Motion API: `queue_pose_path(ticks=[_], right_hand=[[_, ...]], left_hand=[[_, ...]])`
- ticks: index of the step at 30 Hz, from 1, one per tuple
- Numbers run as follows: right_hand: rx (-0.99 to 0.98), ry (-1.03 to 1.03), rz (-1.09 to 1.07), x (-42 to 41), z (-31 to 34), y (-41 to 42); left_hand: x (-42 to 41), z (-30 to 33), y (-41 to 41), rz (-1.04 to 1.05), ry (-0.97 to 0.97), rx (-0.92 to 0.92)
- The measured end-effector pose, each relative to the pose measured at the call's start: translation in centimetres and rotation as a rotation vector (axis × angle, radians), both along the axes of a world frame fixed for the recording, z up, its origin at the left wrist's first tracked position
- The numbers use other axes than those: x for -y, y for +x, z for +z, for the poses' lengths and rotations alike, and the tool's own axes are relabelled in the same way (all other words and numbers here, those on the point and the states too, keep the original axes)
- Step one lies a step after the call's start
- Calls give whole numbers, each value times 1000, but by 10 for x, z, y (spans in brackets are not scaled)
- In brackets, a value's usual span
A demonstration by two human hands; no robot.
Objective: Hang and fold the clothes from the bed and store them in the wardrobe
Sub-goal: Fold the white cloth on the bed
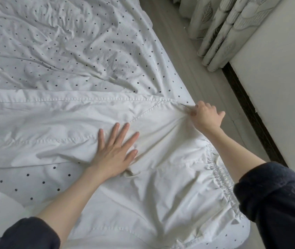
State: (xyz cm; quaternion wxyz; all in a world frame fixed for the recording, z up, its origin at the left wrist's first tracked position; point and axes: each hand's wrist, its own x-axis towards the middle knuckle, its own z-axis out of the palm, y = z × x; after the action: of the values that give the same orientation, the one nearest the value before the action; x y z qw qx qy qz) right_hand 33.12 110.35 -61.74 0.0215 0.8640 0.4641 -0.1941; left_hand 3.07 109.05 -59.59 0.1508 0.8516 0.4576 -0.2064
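Where bed (71, 51) ends, right hand (204, 116) on garment (161, 177).

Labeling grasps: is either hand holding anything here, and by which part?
Right hand pinches the white garment at a bunched fold near its upper edge, by the bed's side. Left hand holds nothing; it presses flat on the garment's middle.

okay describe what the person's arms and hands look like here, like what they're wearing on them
Both forearms are bare. Each arm wears a dark navy fleecy-looking sleeve, pushed up and bunched near the elbow: the left sleeve and the right sleeve. The left hand and right hand are bare, with no rings, watch or gloves visible.
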Motion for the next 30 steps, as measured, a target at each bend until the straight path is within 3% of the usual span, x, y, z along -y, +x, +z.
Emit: queue_pose_path(ticks=[2,4,10,17,22,27,30], right_hand=[[-69,-88,-16,5,1,-17],[-91,-33,48,10,4,-41],[-257,60,381,13,31,-162],[-279,12,708,22,45,-302],[-329,68,718,13,61,-396],[-501,174,712,9,84,-478],[-511,107,794,16,97,-533]], left_hand=[[3,5,-11,9,7,-10],[7,11,-27,14,16,-15],[14,33,-132,93,60,-151],[-3,66,-258,227,166,-166],[-45,100,-359,248,230,-357],[-58,134,-437,159,256,-285],[-38,144,-482,108,245,-161]])
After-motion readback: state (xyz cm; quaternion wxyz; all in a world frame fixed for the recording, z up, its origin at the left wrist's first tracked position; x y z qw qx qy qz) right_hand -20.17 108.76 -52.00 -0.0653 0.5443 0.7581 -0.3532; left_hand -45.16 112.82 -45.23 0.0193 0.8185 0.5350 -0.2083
